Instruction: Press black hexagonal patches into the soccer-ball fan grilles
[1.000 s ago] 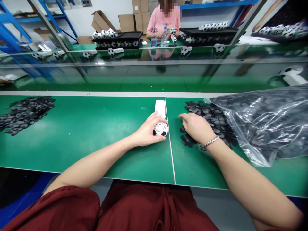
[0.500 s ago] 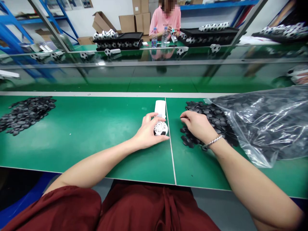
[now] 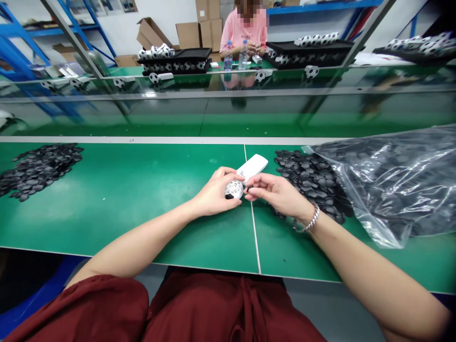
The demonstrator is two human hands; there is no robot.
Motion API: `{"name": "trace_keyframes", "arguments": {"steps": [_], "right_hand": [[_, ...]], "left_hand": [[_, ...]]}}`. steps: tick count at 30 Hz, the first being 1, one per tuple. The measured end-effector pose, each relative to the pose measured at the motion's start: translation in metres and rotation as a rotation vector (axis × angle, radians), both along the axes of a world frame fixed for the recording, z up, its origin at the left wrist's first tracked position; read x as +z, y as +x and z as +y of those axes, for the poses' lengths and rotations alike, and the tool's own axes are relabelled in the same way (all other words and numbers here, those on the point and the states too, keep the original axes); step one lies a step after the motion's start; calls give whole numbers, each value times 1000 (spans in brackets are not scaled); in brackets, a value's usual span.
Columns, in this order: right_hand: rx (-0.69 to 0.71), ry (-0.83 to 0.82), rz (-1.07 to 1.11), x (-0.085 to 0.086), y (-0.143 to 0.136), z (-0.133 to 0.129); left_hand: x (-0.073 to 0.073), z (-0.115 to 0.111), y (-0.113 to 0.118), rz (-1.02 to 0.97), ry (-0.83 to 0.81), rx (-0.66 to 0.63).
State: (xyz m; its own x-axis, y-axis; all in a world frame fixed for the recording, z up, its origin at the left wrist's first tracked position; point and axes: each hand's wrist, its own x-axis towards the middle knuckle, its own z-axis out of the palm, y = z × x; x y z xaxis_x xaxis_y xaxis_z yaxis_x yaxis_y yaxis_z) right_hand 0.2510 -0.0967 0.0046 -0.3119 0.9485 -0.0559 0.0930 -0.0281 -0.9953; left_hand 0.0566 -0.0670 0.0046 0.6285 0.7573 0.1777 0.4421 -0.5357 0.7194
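Observation:
My left hand (image 3: 217,194) is closed around a white soccer-ball-shaped plastic piece (image 3: 233,189), its thumb in front and fingers behind. The ball has an open lattice surface with a black patch low on its side. A white flat rectangular handle (image 3: 254,166) extends from it, up and to the right. Right beside the ball, my right hand (image 3: 274,192) pinches a small black piece (image 3: 249,189) between thumb and fingertips. Behind this hand lies a pile of black pieces (image 3: 313,180), partly covered by the hand and wrist.
A clear plastic bag (image 3: 402,185) of black pieces lies at the right. Another black pile (image 3: 42,166) is at the left. Beyond the white rail (image 3: 160,140) runs a green conveyor (image 3: 171,121). Across it, a person in pink (image 3: 244,33) sits near black trays (image 3: 176,64).
My right hand has moved left from the black pile to the ball, with a black piece in its fingers. My left hand has turned the ball so its handle points up-right.

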Motion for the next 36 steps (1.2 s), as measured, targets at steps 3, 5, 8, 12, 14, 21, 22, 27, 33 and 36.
{"name": "trace_keyframes", "arguments": {"steps": [3, 5, 8, 12, 14, 21, 22, 27, 33, 36], "right_hand": [[20, 0, -5, -2, -1, -1], [24, 35, -35, -3, 0, -2], [15, 196, -158, -1, 1, -2], [-19, 390, -315, -1, -1, -3], [-24, 374, -315, -3, -3, -4], [-49, 467, -348, -9, -8, -5], [-54, 466, -345, -9, -8, -5], [-74, 440, -346, -11, -10, -5], [-117, 547, -395, -12, -11, -7], [-126, 564, -415, -12, -12, -6]], "left_hand": [[0, 4, -3, 1, 32, -125], [3, 7, -5, 12, 30, -191], [7, 7, -5, 29, 14, -181], [7, 2, -2, 25, 15, -117], [6, 0, -1, 17, 1, -111], [4, 1, 0, -13, -25, -95], [4, 0, 0, -13, -22, -87], [4, -2, 2, -14, 7, -58], [2, -3, 4, -17, 20, -23], [0, -3, 5, -29, 41, -15]]}}
